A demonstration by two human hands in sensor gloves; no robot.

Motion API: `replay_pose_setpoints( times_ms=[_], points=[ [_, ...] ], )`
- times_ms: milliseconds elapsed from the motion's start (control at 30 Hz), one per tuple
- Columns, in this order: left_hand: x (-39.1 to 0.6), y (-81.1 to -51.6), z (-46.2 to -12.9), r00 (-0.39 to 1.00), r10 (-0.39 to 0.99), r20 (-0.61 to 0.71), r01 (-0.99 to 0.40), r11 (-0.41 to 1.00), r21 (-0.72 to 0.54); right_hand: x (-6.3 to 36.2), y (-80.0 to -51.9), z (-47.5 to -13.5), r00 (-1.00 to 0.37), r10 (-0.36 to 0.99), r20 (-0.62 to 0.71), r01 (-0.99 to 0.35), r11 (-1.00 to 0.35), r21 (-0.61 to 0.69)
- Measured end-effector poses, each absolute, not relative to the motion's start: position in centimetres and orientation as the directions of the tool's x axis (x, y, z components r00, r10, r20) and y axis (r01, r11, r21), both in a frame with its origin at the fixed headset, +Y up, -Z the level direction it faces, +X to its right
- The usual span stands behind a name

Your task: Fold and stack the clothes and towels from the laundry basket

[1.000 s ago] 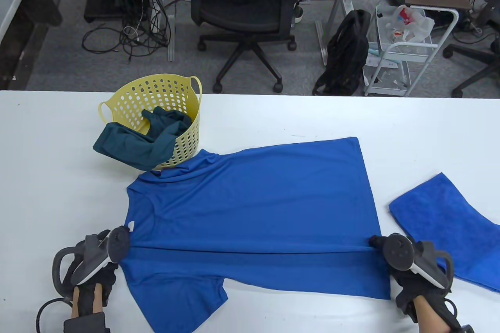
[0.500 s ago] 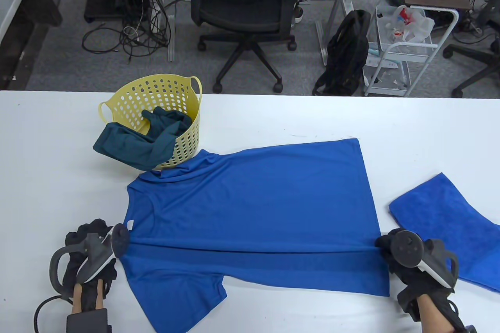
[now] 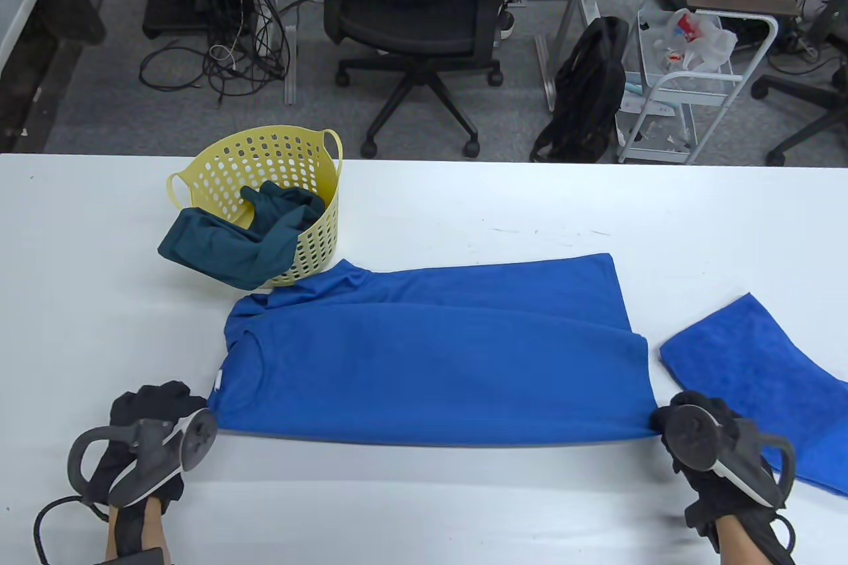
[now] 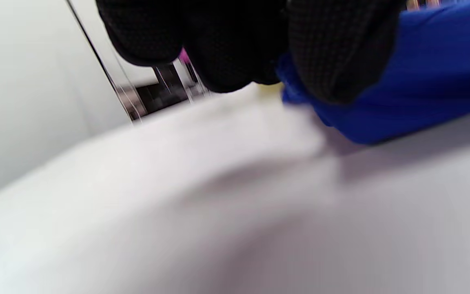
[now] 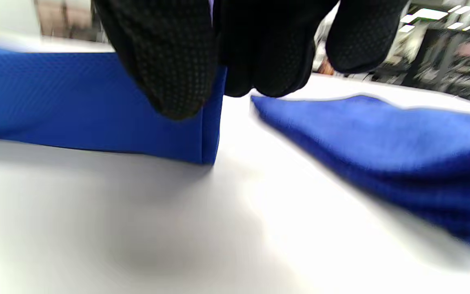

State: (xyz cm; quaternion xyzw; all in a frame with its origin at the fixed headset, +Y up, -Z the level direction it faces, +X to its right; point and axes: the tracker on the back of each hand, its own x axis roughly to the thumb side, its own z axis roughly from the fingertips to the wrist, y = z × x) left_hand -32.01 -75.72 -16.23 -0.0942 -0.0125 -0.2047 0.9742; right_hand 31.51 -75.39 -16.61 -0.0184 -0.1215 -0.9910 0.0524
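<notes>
My two gloved hands hold a bright blue short-sleeved T-shirt (image 3: 437, 359) taut along its near edge on the white counter (image 3: 464, 207), the garment folded over on itself lengthwise so a strip of the lower layer shows along the far side. My left hand (image 3: 142, 439) grips the collar end of the shirt, fingers (image 4: 337, 53) closed over a bunched blue corner in the left wrist view; my right hand (image 3: 712, 452) grips the hem end, its fingers (image 5: 165, 61) pressed against the doubled fabric edge, which is raised off the counter in the right wrist view.

At the far-left corner of the shirt stands a pale yellow perforated plastic laundry basket (image 3: 218, 177), the shirt's far sleeve touching its base. A dark teal garment (image 3: 232, 247) spills from the basket over its near rim onto the counter. Just beside the shirt's hem end, apart from it, lies a folded blue terry towel (image 3: 762, 366), partly under my right hand's tracker. Beyond the counter, past the shirt's far side, a black mesh office chair (image 3: 417, 2) stands on grey carpet.
</notes>
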Motion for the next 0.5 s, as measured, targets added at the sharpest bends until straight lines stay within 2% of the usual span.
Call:
replay_pose_setpoints(
  times_ms=[67,133,167,267,333,400,467,500],
  points=[
    [-31.8,-77.0,-16.8,0.887,-0.452,0.093,0.458,0.841,-0.286,30.9,-76.7,-17.0,-0.985,-0.157,0.071,0.171,-0.929,0.327],
    [-32.0,-76.9,-17.0,0.911,-0.407,0.072,0.409,0.862,-0.300,30.8,-76.4,-16.9,-0.988,-0.135,0.076,0.152,-0.938,0.310],
    [-32.2,-76.9,-17.0,0.920,-0.386,0.067,0.384,0.855,-0.348,30.8,-76.4,-16.9,-0.988,-0.134,0.080,0.154,-0.929,0.337],
    [-33.3,-76.6,-16.9,0.966,-0.258,-0.008,0.219,0.834,-0.507,31.3,-76.0,-16.8,-0.996,-0.047,0.079,0.075,-0.912,0.404],
    [-34.0,-76.3,-16.8,0.986,-0.155,-0.069,0.088,0.818,-0.568,31.6,-75.9,-16.8,-0.998,0.024,0.058,0.003,-0.904,0.428],
    [-34.4,-76.4,-16.7,0.990,-0.094,-0.101,0.024,0.838,-0.546,31.8,-76.1,-16.9,-1.000,0.016,0.025,-0.005,-0.916,0.402],
    [-34.5,-76.5,-16.7,0.987,-0.087,-0.136,0.001,0.848,-0.530,31.7,-76.3,-16.9,-1.000,-0.019,0.018,0.024,-0.916,0.400],
    [-34.2,-76.7,-16.7,0.983,-0.126,-0.135,0.038,0.854,-0.518,31.5,-76.4,-16.9,-0.998,-0.051,0.020,0.055,-0.918,0.393]
  ],
)
